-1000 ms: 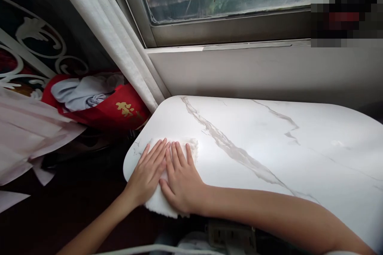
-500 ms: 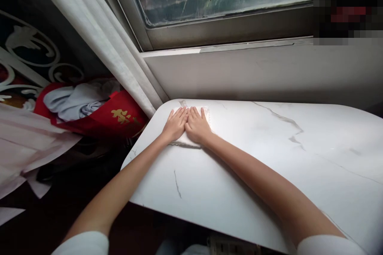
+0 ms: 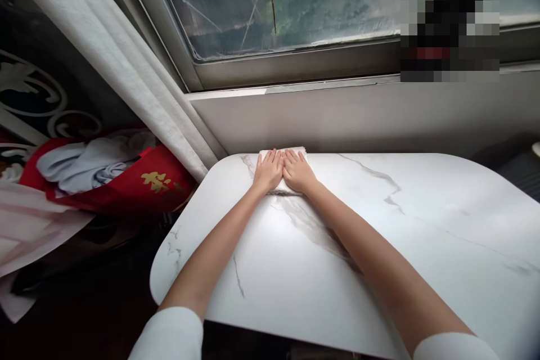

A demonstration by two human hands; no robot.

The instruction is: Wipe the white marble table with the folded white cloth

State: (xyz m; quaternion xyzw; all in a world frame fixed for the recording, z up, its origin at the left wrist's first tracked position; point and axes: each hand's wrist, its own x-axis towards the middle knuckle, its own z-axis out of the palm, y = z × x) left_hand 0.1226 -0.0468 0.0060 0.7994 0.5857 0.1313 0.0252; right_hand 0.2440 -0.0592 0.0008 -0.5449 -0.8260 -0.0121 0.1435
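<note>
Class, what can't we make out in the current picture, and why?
In the head view:
Middle of the white cloth: under the left hand and right hand.
Near right part of the white, grey-veined tabletop: cut off by the picture's edge.
Part of the glass window: behind a pixelated block.

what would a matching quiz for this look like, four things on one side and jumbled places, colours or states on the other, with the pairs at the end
Things:
1. cloth
2. bag
3. curtain
4. hands

Places, colours, states:
A. laid flat, side by side
B. hanging down to the left of the window
C. pressed down at the far edge of the table
D. red, with a gold mark

Pairs: 1-C, 2-D, 3-B, 4-A
</note>
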